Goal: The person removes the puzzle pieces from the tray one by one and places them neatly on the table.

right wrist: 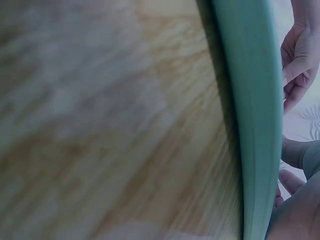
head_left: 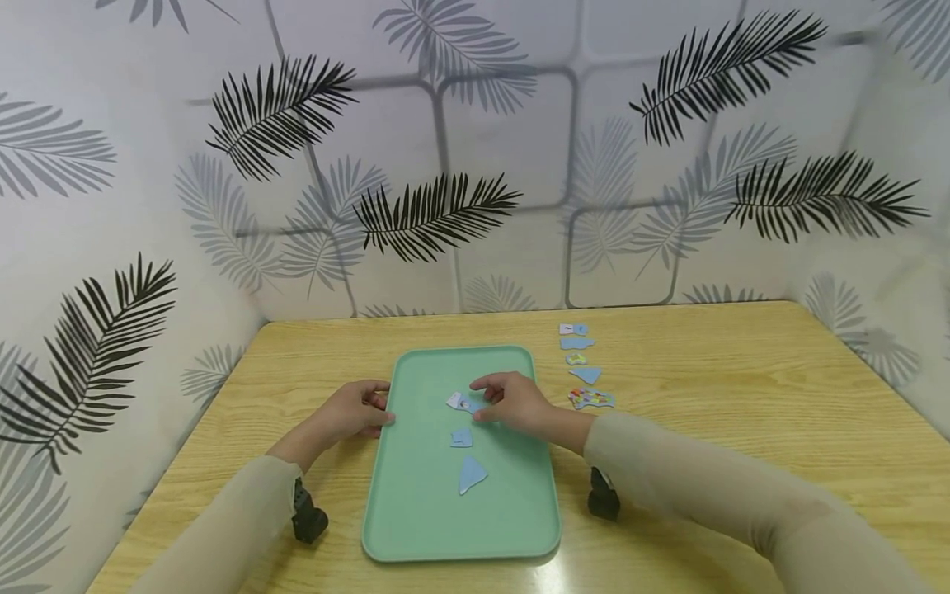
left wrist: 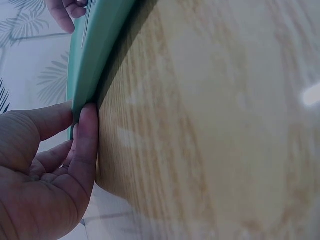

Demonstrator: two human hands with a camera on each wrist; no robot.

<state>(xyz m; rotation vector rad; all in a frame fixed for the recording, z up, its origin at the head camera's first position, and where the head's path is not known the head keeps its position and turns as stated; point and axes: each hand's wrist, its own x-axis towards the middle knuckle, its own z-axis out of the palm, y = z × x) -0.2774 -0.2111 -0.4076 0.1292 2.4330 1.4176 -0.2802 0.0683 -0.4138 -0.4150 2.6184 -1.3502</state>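
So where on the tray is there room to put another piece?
The near end of the tray, below the pointed blue piece, is bare, as is the far end beyond the hands. The middle is crowded: the right hand and two small pieces sit there.

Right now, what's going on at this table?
A person sits at a wooden table with a green tray in front. The left hand grips the tray's left rim. The right hand pinches a small blue-and-white piece over the tray. Two more blue pieces lie on the tray, and a row of five pieces sits on the table to the tray's right.
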